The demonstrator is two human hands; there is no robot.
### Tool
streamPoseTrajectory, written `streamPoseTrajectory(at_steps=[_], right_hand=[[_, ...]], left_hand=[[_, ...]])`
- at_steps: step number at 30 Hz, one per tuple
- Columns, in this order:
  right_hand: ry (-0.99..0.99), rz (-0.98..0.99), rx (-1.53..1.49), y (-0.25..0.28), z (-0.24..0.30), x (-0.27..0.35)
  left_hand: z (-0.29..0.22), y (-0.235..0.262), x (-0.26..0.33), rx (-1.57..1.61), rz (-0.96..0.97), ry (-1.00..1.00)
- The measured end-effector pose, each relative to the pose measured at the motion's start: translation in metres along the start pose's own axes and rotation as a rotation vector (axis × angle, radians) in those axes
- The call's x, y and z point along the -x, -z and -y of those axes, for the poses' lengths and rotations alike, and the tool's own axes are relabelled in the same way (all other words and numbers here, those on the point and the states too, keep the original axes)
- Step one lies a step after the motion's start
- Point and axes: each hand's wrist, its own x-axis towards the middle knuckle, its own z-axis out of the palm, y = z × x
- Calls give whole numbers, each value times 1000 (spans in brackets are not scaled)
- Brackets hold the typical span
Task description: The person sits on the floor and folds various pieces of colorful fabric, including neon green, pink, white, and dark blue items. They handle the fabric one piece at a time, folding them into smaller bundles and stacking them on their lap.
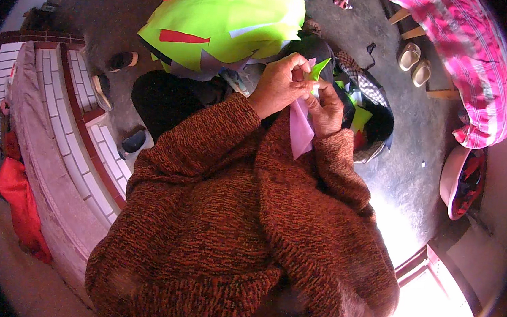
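Close together in front of my chest, my left hand (279, 84) and my right hand (327, 109) pinch small cloth pieces between thumbs and fingers. A pink cloth strip (301, 129) hangs down below the fingertips. Above them a pointed bright green cloth scrap (319, 69) sticks up. Where the two pieces meet is mostly covered by the fingers. Just beyond my hands lies a large bright yellow-green cloth (240, 20) with red and white scraps on it. Beside my right hand is a dark bag (382, 118) holding colourful scraps.
A pink plaid cloth (452, 49) covers a wooden-legged piece of furniture at the right, with pale shoes (415, 65) beside it. Below stands a pink basin (451, 180). Dark shoes (133, 141) lie left, near white-tiled brickwork (66, 120). Bright light falls from the lower right.
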Motion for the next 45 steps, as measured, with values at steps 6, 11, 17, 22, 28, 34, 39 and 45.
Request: streamPoseTrajectory(at_steps=[6,11,17,22,28,34,39,45], right_hand=[[-137,-14,-13,2,7,2],[-192,-20,5,1,13,2],[-224,-35,-61,0,13,3],[-119,26,-6,5,4,1],[-156,1,-99,0,9,2],[-157,-27,-92,4,10,2],[-193,-160,-218,3,13,2],[-255,-230,-403,15,1,-2]], left_hand=[[11,-3,-1,76,-25,-21],[17,-2,-1,80,-14,-14],[20,-2,0,119,-37,34],[6,5,-1,-21,24,121],[21,7,0,-9,45,148],[11,19,2,337,39,329],[-20,35,-3,430,-124,236],[-56,45,-13,706,-250,82]])
